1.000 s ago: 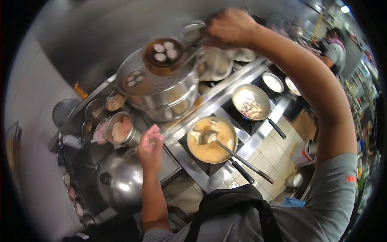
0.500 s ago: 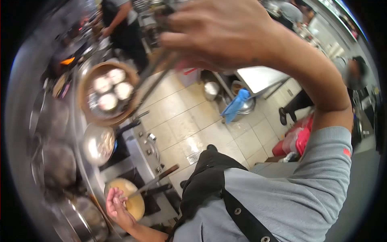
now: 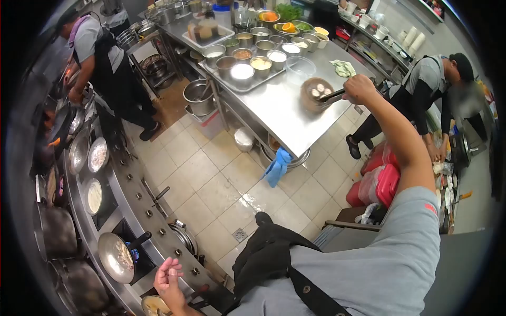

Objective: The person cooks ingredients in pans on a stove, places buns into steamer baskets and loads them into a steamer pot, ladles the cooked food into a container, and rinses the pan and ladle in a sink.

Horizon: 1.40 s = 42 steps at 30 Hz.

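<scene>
My right hand (image 3: pixel 361 89) is closed around dark metal tongs (image 3: pixel 332 96), arm stretched out to the far right. The tongs grip the side of a round bamboo steamer basket (image 3: pixel 307 103) with several white buns (image 3: pixel 320 89) in it. The basket is at the near right corner of the steel table (image 3: pixel 279 113); I cannot tell whether it rests there. Over the front edge of the stove, my left hand (image 3: pixel 169 276) holds nothing, its fingers loosely bent and apart. Below it is a pan of yellowish liquid (image 3: pixel 155 305), partly cut off by the view.
On the stove are a frying pan with food (image 3: pixel 113 253) over a blue flame and more pans behind it. The table bears a tray (image 3: pixel 247 87) of metal containers and a clear plastic bowl (image 3: pixel 301 67). Co-workers (image 3: pixel 97 63) stand left and right. A blue cloth (image 3: pixel 278 167) hangs from the table.
The steamer basket has moved from over the stove on the left to the table corner on the right, held in the tongs. My view has turned toward the table.
</scene>
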Available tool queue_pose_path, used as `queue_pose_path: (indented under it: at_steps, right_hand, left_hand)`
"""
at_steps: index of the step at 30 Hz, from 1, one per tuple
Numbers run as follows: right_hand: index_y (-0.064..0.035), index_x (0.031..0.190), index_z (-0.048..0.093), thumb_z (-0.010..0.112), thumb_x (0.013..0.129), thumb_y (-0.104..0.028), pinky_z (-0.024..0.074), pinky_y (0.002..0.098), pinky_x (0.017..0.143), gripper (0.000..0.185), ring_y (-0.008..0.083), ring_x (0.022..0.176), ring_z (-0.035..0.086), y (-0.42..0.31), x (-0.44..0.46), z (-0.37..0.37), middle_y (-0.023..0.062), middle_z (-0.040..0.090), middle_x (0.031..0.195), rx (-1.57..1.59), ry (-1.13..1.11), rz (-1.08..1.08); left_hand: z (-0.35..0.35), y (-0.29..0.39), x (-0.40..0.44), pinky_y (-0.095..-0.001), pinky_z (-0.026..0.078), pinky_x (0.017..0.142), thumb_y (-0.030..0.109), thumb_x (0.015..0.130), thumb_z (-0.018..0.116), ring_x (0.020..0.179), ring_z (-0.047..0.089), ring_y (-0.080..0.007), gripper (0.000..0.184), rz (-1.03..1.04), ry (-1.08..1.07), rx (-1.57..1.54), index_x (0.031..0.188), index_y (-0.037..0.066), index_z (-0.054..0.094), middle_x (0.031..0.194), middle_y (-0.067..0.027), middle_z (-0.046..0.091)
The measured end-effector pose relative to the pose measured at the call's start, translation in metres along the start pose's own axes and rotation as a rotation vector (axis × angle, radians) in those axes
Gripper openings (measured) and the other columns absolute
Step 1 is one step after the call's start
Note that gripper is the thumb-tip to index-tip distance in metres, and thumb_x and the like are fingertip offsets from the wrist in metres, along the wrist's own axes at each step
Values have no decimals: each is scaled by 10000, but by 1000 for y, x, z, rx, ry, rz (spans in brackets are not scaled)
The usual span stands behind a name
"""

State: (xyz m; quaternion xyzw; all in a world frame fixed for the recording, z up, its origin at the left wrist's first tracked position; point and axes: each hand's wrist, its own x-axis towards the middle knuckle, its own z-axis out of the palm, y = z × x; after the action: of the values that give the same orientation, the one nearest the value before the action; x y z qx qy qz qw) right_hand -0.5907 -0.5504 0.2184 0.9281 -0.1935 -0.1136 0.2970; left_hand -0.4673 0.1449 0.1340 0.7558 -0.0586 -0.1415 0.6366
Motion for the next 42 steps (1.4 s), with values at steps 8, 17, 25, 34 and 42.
queue_pose_path:
  at_steps: [8, 17, 25, 34, 42]
  right_hand:
    - [-98, 806, 724, 639, 776, -210, 531, 392, 675, 144, 270, 820, 685, 51, 82, 73, 111, 703, 847, -26, 54, 463]
    - [-49, 1262, 508, 563, 881, -456, 463, 468, 816, 561, 414, 990, 588, -66, 135, -160, 252, 608, 1074, 373, 539, -35]
    - [10, 1305, 483, 582, 927, -246, 386, 336, 997, 467, 240, 1192, 527, -504, -49, -587, 193, 521, 1318, 889, 864, -978]
    - [-126, 1115, 609, 500, 875, -550, 496, 419, 814, 499, 280, 996, 605, -859, -402, -779, 121, 628, 1035, 218, 1616, -1567]
    - [-123, 962, 683, 648, 801, -462, 533, 401, 797, 377, 285, 931, 649, -956, -497, -808, 89, 672, 875, -104, 1489, -1710]
  left_hand:
    - [-15, -12, -27, -250, 493, 679, 154, 906, 583, 839, 613, -156, 325, -157, 24, 95, 1143, -67, 562, 998, -136, 648]
    - [-122, -46, -144, -294, 495, 719, 220, 841, 679, 826, 624, -176, 347, 10, 161, 269, 1102, 2, 610, 962, -111, 635]
    - [-223, -47, -298, -269, 501, 666, 240, 854, 664, 876, 600, -166, 395, 54, 427, 259, 1190, 45, 589, 1008, -102, 611]
    - [-265, -111, -440, -292, 491, 681, 206, 846, 681, 872, 602, -162, 366, -22, 854, 165, 1160, 37, 599, 1008, -93, 626]
    - [-240, -179, -508, -277, 482, 674, 234, 829, 699, 869, 621, -174, 376, -229, 1069, -51, 1142, 46, 608, 977, -82, 643]
